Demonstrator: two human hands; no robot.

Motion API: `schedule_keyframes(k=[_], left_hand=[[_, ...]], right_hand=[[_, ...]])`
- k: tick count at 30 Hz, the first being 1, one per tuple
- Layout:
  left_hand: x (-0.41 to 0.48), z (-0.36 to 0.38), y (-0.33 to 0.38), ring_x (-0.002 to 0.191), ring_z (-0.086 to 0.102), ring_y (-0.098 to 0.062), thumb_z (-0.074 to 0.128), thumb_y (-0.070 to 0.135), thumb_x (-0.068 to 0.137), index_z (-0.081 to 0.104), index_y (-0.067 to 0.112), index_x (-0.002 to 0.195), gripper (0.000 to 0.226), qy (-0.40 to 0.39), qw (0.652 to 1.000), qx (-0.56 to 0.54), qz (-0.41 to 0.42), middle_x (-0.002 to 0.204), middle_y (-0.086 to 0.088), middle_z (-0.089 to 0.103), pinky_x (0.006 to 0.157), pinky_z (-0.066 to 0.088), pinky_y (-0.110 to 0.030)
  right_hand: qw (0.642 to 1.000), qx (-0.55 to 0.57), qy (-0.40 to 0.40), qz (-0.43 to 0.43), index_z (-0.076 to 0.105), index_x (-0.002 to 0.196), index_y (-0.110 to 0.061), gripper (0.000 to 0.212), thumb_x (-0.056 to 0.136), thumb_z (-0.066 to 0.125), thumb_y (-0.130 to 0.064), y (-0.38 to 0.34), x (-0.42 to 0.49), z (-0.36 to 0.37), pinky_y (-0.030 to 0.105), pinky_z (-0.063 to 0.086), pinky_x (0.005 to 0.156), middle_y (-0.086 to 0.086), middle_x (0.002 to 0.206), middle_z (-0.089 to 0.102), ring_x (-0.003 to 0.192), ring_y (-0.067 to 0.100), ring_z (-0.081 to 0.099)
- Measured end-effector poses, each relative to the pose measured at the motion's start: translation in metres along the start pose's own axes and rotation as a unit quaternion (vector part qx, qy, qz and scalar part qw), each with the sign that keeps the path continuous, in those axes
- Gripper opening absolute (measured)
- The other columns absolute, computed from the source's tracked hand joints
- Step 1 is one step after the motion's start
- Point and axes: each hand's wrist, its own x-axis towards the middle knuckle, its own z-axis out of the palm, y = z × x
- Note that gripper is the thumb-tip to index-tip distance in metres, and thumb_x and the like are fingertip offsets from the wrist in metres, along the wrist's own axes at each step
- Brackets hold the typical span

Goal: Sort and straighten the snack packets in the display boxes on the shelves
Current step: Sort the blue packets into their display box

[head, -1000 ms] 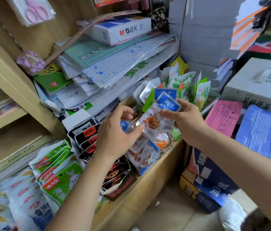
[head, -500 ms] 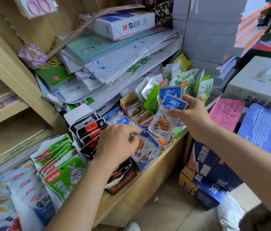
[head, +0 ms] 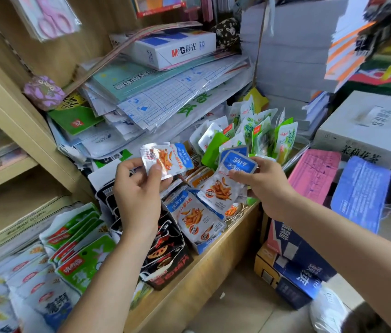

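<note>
Below and between our hands stands the blue display box [head: 200, 247]. It is filled with blue-topped packets [head: 193, 218] printed with orange strips, and they lean back in a loose row. Under our left wrist sits a black display box [head: 165, 267] with black packets; how they lie inside is hard to tell. Behind our right hand a crowd of green packets [head: 263, 133] stands upright and uneven in its own container, whose walls are mostly hidden. Left of our left forearm, green-and-white packets [head: 81, 246] lie overlapped.

Our left hand [head: 137, 195] pinches a single packet [head: 168, 159] by its silver end between thumb and fingers. This packet is turned sideways and raised above the blue box. Our right hand [head: 269, 186] grips a small stack of packets [head: 225, 186] of the same kind, upright, with the thumb across the front just under the blue band. The two loads are near each other but apart.

The shelf edge [head: 189, 284] runs diagonally on the near side of both hands, and both boxes reach close to it. Past that edge, under our right forearm, lies bare floor [head: 237, 306] beside stacked cartons [head: 295, 265]. Above our hands a slumped pile of papers [head: 165, 92] leans over the back of the shelf.
</note>
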Motion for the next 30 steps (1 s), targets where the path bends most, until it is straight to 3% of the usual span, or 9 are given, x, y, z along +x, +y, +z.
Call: schedule_keyframes(k=[5, 8, 12, 16, 19, 21, 24, 26, 30], left_hand=[[-0.004, 0.01, -0.007, 0.091, 0.074, -0.021, 0.061, -0.007, 0.094, 0.049, 0.02, 0.12, 0.04, -0.043, 0.992, -0.099, -0.06, 0.108, -0.008, 0.075, 0.073, 0.06, -0.03], [-0.008, 0.014, -0.013, 0.102, 0.072, -0.019, 0.062, -0.013, 0.09, 0.049, 0.02, 0.136, 0.058, -0.099, 0.988, -0.102, -0.063, 0.114, -0.004, 0.074, 0.075, 0.059, -0.029], [-0.011, 0.015, -0.019, 0.098, 0.074, -0.016, 0.074, -0.007, 0.083, 0.057, 0.025, 0.128, 0.058, -0.133, 0.99, 0.007, -0.046, 0.104, -0.002, 0.076, 0.076, 0.059, -0.03], [-0.011, 0.012, -0.025, 0.083, 0.073, -0.012, 0.089, 0.017, 0.073, 0.064, 0.027, 0.116, 0.05, -0.123, 0.982, 0.147, -0.007, 0.093, 0.002, 0.076, 0.074, 0.06, -0.035], [-0.013, 0.012, -0.025, 0.087, 0.07, -0.004, 0.091, 0.034, 0.068, 0.067, 0.03, 0.097, 0.038, -0.113, 0.967, 0.224, 0.045, 0.1, 0.007, 0.072, 0.076, 0.059, -0.029], [-0.013, 0.013, -0.026, 0.095, 0.067, -0.003, 0.091, 0.044, 0.064, 0.067, 0.03, 0.086, 0.036, -0.109, 0.954, 0.267, 0.085, 0.11, 0.014, 0.065, 0.082, 0.059, -0.034], [-0.014, 0.011, -0.027, 0.085, 0.067, -0.005, 0.085, 0.054, 0.067, 0.065, 0.026, 0.076, 0.035, -0.143, 0.931, 0.31, 0.128, 0.096, 0.017, 0.069, 0.074, 0.058, -0.039], [-0.013, 0.007, -0.025, 0.08, 0.066, -0.006, 0.077, 0.059, 0.075, 0.067, 0.028, 0.076, 0.032, -0.188, 0.905, 0.341, 0.173, 0.083, 0.017, 0.07, 0.069, 0.056, -0.038], [-0.004, -0.004, -0.019, 0.095, 0.061, -0.001, 0.06, 0.068, 0.079, 0.072, 0.034, 0.098, 0.041, -0.257, 0.842, 0.419, 0.221, 0.097, 0.024, 0.067, 0.082, 0.055, -0.032]], right_hand=[[0.999, 0.029, -0.019, 0.019, 0.065, 0.108, -0.01, 0.031, 0.08, 0.08, -0.009, 0.001, -0.007, 0.008, 0.038, 0.062, 0.067, 0.008, 0.091, 0.077, 0.08, 0.022, 0.076], [0.993, 0.094, -0.038, 0.057, 0.064, 0.112, -0.005, 0.031, 0.083, 0.077, -0.005, 0.0, -0.01, 0.013, 0.041, 0.062, 0.071, 0.013, 0.098, 0.076, 0.086, 0.026, 0.076], [0.981, 0.173, -0.049, 0.076, 0.062, 0.117, 0.0, 0.033, 0.086, 0.073, -0.006, -0.001, -0.01, 0.019, 0.038, 0.062, 0.071, 0.014, 0.106, 0.075, 0.093, 0.028, 0.075], [0.975, 0.203, -0.074, 0.046, 0.064, 0.117, -0.001, 0.031, 0.087, 0.072, -0.005, -0.001, -0.01, 0.02, 0.036, 0.062, 0.075, 0.013, 0.108, 0.075, 0.096, 0.028, 0.074], [0.977, 0.197, -0.081, 0.025, 0.065, 0.116, -0.001, 0.032, 0.085, 0.072, -0.002, 0.001, -0.011, 0.02, 0.032, 0.06, 0.069, 0.014, 0.107, 0.075, 0.094, 0.027, 0.074], [0.978, 0.191, -0.08, 0.017, 0.064, 0.118, 0.0, 0.036, 0.083, 0.074, -0.001, 0.002, -0.01, 0.02, 0.033, 0.06, 0.071, 0.016, 0.109, 0.074, 0.095, 0.029, 0.074], [0.983, 0.164, -0.079, 0.002, 0.065, 0.119, -0.001, 0.046, 0.076, 0.079, -0.006, 0.001, -0.008, 0.019, 0.041, 0.059, 0.081, 0.018, 0.111, 0.073, 0.1, 0.034, 0.072], [0.986, 0.15, -0.074, -0.006, 0.066, 0.117, -0.002, 0.048, 0.071, 0.08, -0.008, -0.004, -0.008, 0.016, 0.046, 0.06, 0.085, 0.018, 0.109, 0.074, 0.099, 0.034, 0.072], [0.993, 0.105, -0.045, -0.035, 0.067, 0.112, -0.007, 0.034, 0.079, 0.076, -0.001, -0.017, -0.003, 0.002, 0.05, 0.059, 0.088, 0.012, 0.104, 0.076, 0.095, 0.029, 0.074]])
